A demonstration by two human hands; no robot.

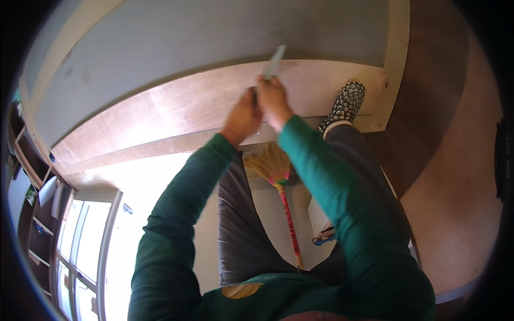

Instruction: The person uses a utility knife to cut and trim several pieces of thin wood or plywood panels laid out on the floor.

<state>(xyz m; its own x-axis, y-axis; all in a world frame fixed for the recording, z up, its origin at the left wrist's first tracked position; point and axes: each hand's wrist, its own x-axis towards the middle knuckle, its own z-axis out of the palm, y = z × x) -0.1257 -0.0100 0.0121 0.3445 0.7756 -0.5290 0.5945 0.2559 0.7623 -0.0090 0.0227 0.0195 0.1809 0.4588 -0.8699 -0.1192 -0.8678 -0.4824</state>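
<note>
Gripping a pale blade (275, 63)

Upper centre, the right hand (274, 101) wraps its fingers round it; what the left hand (243, 119), just beside, holds I cannot tell. Best angle the edge away from the dotted shoe (350, 99) on the wooden board (176, 104) beyond.
</note>
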